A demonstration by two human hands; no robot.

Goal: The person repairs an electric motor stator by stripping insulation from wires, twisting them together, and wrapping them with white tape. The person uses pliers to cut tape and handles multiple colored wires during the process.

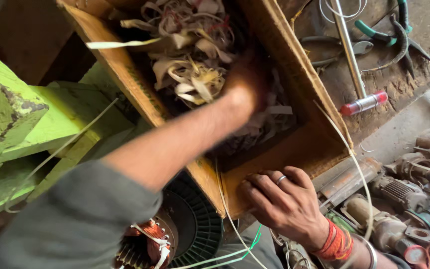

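Seen from above, looking down into a worn wooden box (274,47) filling the upper middle of the frame. Inside the box, a tangled heap of pale paper strips (190,74), cream and white with a few red flecks, piled from the top centre down toward the middle.

Left hand (245,84) plunged into that heap at centre frame, blurred by motion, fingers buried among the strips; grip impossible to tell. Bare forearm running down-left from it to a grey sleeve (75,219) at the lower left.

Right hand (284,204) at lower centre-right, laid flat with fingers spread against the box's near outer wall, touching the wood, holding nothing. Silver ring (280,178) on one finger, red thread bands (337,241) and a metal bangle at the wrist.

Below the box, at bottom centre, a motor stator (175,229) with dark slotted rim and copper windings tied with white tape. Bright green painted blocks (21,129) along the left edge. At upper right, on a dusty surface, green-handled pliers (389,35) and a metal rod with a red-and-clear tip (364,103). At lower right, a cluster of grimy motor parts (404,199). Thin white cords trailing across the box corner.
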